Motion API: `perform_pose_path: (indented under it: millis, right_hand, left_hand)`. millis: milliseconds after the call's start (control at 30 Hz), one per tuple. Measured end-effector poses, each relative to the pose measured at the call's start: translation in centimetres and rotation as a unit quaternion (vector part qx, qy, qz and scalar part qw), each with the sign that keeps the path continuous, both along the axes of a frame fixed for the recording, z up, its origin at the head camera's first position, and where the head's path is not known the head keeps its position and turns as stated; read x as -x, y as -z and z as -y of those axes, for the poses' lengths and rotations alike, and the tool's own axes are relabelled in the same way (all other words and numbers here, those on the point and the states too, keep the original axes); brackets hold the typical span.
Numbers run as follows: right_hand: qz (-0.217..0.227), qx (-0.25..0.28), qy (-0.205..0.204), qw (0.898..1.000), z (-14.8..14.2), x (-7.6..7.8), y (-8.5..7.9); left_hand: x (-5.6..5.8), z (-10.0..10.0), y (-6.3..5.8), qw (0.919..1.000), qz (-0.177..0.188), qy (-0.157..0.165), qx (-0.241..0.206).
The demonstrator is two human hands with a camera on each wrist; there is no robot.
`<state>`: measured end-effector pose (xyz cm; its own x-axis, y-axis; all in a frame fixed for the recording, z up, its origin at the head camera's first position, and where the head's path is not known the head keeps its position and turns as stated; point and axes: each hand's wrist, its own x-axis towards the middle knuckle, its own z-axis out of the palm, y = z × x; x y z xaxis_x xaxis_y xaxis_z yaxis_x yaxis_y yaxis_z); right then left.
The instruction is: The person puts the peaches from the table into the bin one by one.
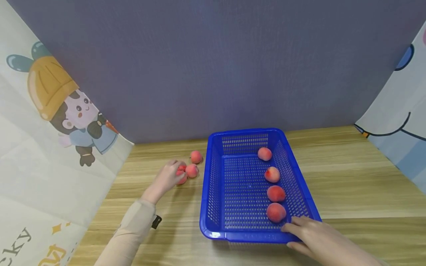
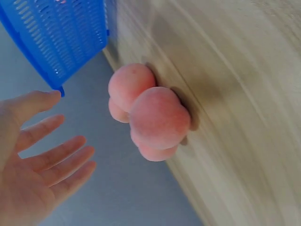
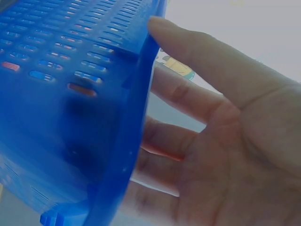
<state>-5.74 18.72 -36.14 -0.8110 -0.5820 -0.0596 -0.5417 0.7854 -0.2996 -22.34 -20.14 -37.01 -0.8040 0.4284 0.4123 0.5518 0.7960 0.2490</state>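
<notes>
My left hand (image 1: 170, 175) is over a cluster of peaches on the table, left of a blue plastic basket (image 1: 205, 192). In the left wrist view, the fingers of that hand (image 2: 42, 160) are spread, apart from the peaches (image 2: 160, 117). One peach (image 1: 196, 157) sits a little behind the others, and the hand partly covers two in the head view. Several peaches (image 1: 276, 193) lie in a row along the basket's right side. My right hand (image 1: 311, 234) holds the basket's near right corner, the thumb outside the rim (image 3: 136, 127) and the fingers over it.
The wooden table (image 1: 346, 170) extends to both sides of the basket. A grey-blue panel (image 1: 213, 74) rises behind it, and printed white sheets (image 1: 26, 155) flank it. A small black object (image 1: 156, 222) shows at the left wrist.
</notes>
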Motion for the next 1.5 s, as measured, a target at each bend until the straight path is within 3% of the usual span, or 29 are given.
perform_pose_path:
  millis: [200,433,700,900,1167,1500]
  right_hand:
    - [-0.008,-0.001,-0.004,1.0,0.0,0.0,0.1]
    - [0.003,0.002,-0.002,1.0,0.0,0.0,0.1]
    - [0.001,0.004,-0.004,1.0,-0.1,-0.1,0.2]
    - [0.011,0.005,0.0,1.0,-0.1,0.0,0.2]
    - [0.008,0.005,-0.001,1.0,0.0,0.0,0.2]
    - [0.014,0.006,0.0,1.0,-0.1,0.0,0.2]
  left_hand:
    - [0.0,0.4,0.4,0.9989,0.045,-0.016,0.0]
    - [0.3,0.8,1.4,0.9989,0.039,-0.025,0.012]
    - [0.8,1.2,2.1,0.9954,0.071,-0.055,0.034]
    - [1.2,1.4,3.1,0.9967,0.053,-0.054,0.03]
    - [1.4,1.5,3.7,0.9975,0.056,-0.04,0.019]
    - [1.2,1.5,3.8,0.9943,0.097,-0.035,0.027]
